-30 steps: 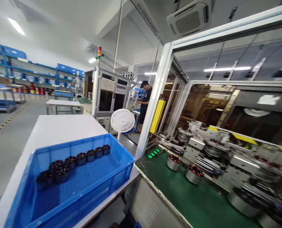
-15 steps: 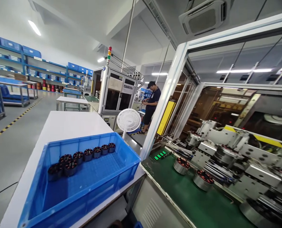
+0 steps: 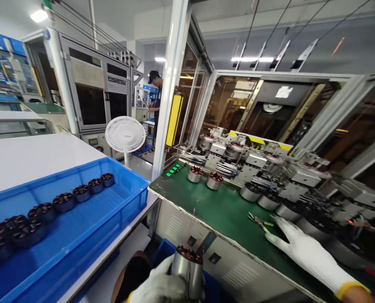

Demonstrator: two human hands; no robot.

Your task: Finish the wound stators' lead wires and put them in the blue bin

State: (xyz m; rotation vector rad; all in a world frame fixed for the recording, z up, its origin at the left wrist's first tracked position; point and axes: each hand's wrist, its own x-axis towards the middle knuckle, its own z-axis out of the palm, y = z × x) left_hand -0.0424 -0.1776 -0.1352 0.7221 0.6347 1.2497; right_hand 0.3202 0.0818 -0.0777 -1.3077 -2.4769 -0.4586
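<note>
My left hand, in a white glove, sits at the bottom of the view. It grips a steel cylinder holding a copper-wound motor stator, with thin wire ends sticking up above it. My right hand, gloved in white with a yellow cuff, lies flat and holds nothing. Its fingertips are beside a pair of green-handled wire cutters lying on the green workbench. Two more stators in steel cylinders stand farther back on that bench.
To the left, a blue plastic tray holds several dark wound stators on a white table. An automatic winding machine lines the bench's far side. A white fan and a standing co-worker are beyond.
The view has swung right, moving the tray to the left edge. Both gloved hands have come into view, the left gripping a stator in its cylinder.
</note>
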